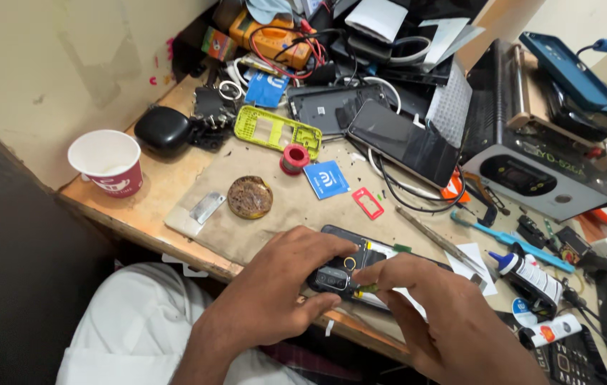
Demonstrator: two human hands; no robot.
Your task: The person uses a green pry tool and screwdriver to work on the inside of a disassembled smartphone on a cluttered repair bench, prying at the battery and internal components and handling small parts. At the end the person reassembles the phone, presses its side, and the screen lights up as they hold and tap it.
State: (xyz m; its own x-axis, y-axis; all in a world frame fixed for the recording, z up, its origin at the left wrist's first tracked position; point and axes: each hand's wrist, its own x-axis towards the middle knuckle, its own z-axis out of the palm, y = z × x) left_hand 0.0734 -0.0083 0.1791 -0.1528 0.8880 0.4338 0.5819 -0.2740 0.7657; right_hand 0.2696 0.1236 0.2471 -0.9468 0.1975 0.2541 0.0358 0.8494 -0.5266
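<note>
Opened phone [360,267] at workbench [139,203] near edge | left hand [275,285] pinches its camera end | right hand [435,310] fingers pressed together on small tool | I judge: light, stiff, fragile; hold edges.

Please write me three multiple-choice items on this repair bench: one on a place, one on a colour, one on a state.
1. Where does the white-and-red paper cup stand?
A. at the bench's left edge
B. on the grey machine
C. beside the glue bottle

2. What colour is the plastic phone frame beyond the round tin?
A. blue
B. yellow-green
C. black

3. How is the black opened phone being handled?
A. lying untouched
B. lifted off the bench
C. left hand holds it down, right hand works on it

Answers:
1 A, it sits near the wall, far left.
2 B, its bright frame shows.
3 C, both hands meet on it.
</note>
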